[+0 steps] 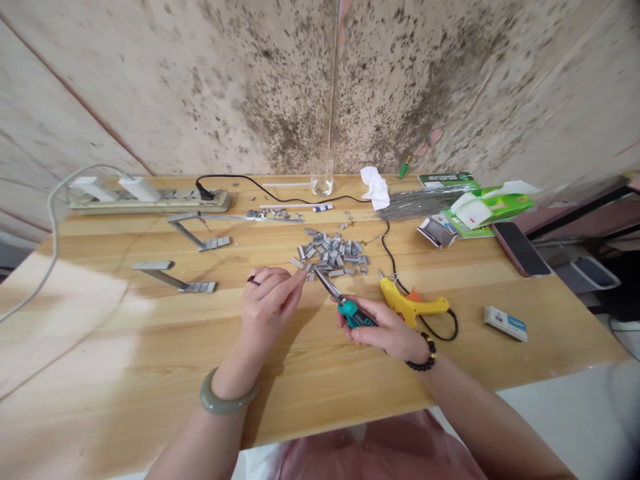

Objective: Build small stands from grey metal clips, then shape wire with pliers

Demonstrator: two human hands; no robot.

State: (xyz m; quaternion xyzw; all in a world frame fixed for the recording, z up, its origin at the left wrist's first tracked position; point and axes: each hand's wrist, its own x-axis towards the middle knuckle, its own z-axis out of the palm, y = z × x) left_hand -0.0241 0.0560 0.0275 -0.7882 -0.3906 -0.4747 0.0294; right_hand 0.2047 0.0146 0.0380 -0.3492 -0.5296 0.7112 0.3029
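My right hand (pixel 379 327) is wrapped round needle-nose pliers (pixel 350 311) with teal and black handles. Their jaws point up and left, to the near edge of a heap of small grey metal pieces (pixel 335 252) that look like bits of staple strip. Close to the plier tips, my left hand (pixel 273 299) has thumb and forefinger pinched together. Something tiny may be between them, but it is too small to name. To the left of my hands stand two Z-shaped grey pieces, a nearer one (pixel 173 277) and a farther one (pixel 186 232).
A yellow glue gun (pixel 411 301) with a black cord lies right of the pliers. Farther back are a glass of water (pixel 322 181), a bundle of thin wires (pixel 425 202) and a power strip (pixel 180 200). A phone (pixel 521 249) and a small box (pixel 505 324) lie at right.
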